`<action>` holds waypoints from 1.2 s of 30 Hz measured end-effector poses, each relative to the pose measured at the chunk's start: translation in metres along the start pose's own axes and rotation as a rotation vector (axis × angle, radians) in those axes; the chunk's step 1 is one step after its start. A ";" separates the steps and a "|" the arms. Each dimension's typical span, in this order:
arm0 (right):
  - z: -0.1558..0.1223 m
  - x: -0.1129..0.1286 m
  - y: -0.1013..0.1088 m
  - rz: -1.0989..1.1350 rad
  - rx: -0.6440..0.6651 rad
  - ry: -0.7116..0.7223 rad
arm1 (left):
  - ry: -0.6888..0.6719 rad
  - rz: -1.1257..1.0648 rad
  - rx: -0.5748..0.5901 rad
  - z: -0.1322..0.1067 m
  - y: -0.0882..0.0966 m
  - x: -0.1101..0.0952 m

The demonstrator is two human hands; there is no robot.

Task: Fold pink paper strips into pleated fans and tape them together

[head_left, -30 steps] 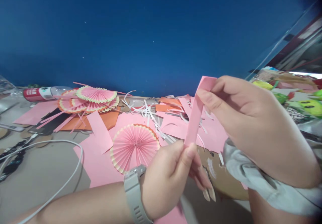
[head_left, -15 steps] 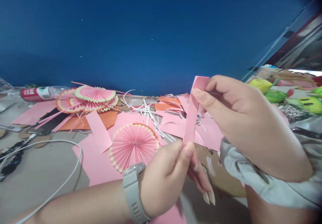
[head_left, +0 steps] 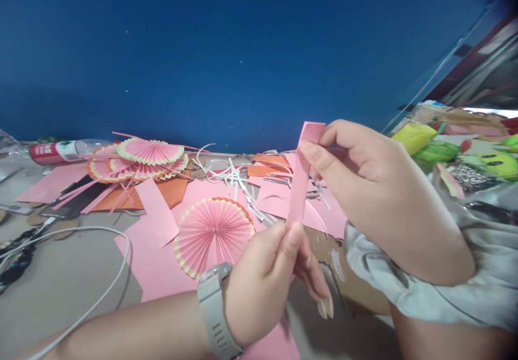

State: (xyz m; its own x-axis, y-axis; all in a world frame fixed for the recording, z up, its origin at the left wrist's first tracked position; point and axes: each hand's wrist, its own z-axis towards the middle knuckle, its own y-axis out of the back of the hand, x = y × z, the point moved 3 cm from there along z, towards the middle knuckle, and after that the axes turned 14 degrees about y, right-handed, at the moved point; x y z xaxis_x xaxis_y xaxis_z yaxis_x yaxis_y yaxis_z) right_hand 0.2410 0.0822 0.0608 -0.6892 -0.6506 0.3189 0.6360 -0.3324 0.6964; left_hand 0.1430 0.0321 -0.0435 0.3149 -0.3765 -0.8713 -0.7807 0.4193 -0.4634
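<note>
A folded strip of pink paper (head_left: 298, 192) stands tilted between my two hands. My left hand (head_left: 265, 282), below a grey wristwatch strap, pinches its lower end between thumb and fingers. At the upper end, the thumb and fingers of my right hand (head_left: 364, 187) are closed on the strip, where its top edge turns to the right. Left of my hands lies a round pleated pink paper fan (head_left: 214, 236) with a cream and orange rim, on a large pink sheet (head_left: 157, 273). Some fingertips of my right hand are hidden behind the strip.
More pleated fans (head_left: 149, 152) are piled at the back left beside a red-labelled bottle (head_left: 52, 153). White paper scraps (head_left: 232, 174) and orange paper (head_left: 269, 168) lie behind my hands. A white cable (head_left: 125, 257) loops at left; yellow-green packages (head_left: 437, 149) sit at right.
Both hands and the pink strip have shifted slightly left in view, still gripped at the same two ends. The fans and sheets have kept their places on the table.
</note>
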 end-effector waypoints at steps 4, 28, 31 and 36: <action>0.000 -0.001 0.000 -0.015 -0.010 -0.027 | -0.010 -0.034 0.034 0.002 -0.002 0.001; 0.003 -0.004 0.008 -0.129 -0.038 -0.004 | 0.219 0.030 0.214 -0.001 -0.005 -0.001; 0.002 -0.004 0.010 -0.170 -0.048 0.006 | 0.141 0.014 0.273 -0.002 -0.008 -0.003; -0.001 0.003 0.017 -0.228 -0.127 -0.044 | 0.093 -0.036 0.360 -0.004 -0.008 -0.004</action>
State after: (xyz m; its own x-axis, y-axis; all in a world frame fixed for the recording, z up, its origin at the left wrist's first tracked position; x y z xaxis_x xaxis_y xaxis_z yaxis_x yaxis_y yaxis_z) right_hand 0.2500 0.0739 0.0730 -0.8324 -0.5197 0.1926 0.4991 -0.5517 0.6682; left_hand 0.1460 0.0273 -0.0356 0.2757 -0.4628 -0.8425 -0.5247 0.6619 -0.5354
